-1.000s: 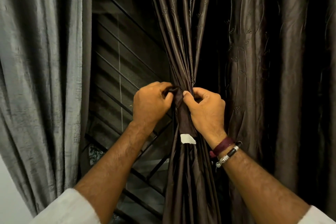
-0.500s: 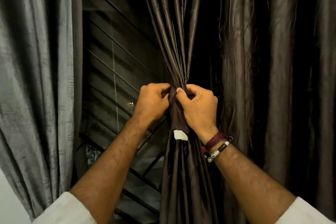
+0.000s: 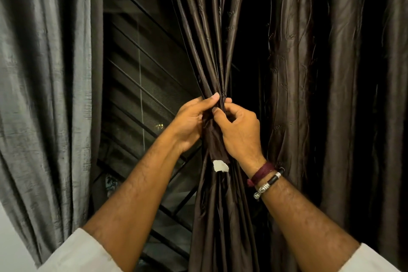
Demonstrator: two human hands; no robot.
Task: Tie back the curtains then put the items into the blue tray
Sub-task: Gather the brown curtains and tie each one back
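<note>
— Where did we have our hands just then?

— Both were up on the gathered brown curtain (image 3: 217, 55), at the point where its folds pinched together. Our left hand (image 3: 189, 123) sat on the left side of the bundle, thumb stretched across the front of the folds and the other fingers curled round behind. Our right hand (image 3: 240, 134) sat on the right side, its thumb tip pressed into the fabric just below the left thumb, fingers curled in and gripping the cloth.

— And the tie-back?

— A dark band of fabric (image 3: 215, 141) wrapped the bundle directly between our two palms, running down from under our thumbs. A small white tag (image 3: 220, 166) hung at its lower end, just beside our right wrist. We could not tell how the band was fastened, since our fingers hid its top.

— What lay around us?

— Below our hands the brown curtain fell in loose pleats. To the right of our right hand hung a second brown curtain panel (image 3: 331, 95), untied and well apart from our grip. Far to the left of our left hand hung a grey curtain (image 3: 44, 95). Between that and our left forearm we saw a dark window with slanted bars (image 3: 143, 68). Our right wrist carried a maroon thread (image 3: 261, 172) and a black-and-silver bracelet (image 3: 268, 184), and white sleeves (image 3: 81, 254) covered both upper forearms.
</note>
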